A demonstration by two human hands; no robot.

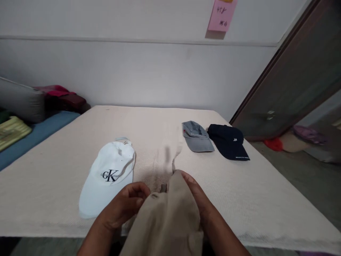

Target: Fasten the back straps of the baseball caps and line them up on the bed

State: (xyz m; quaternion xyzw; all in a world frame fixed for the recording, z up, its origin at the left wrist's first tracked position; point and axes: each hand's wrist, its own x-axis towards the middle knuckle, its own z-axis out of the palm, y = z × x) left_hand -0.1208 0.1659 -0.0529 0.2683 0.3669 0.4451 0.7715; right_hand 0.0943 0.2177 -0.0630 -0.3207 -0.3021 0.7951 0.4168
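Observation:
A khaki cap (pixel 170 217) hangs between my hands at the near edge of the table, with an eyelet and a small strap end showing near its top. My right hand (pixel 195 193) grips its right side, the fingers partly hidden behind the fabric. On the other side, my left hand (pixel 129 202) has its fingers curled and pinched at the cap's left edge. A white cap (pixel 110 174) with black lettering lies just left of my left hand, brim toward me.
A grey cap (pixel 197 137) and a navy cap (pixel 227 142) lie side by side at the back right of the cloth-covered table (pixel 266 202). A white wall (pixel 133 74) with a pink note (pixel 222 16) stands behind. Left is a blue bench (pixel 50 128) with a grey cushion (pixel 21 99).

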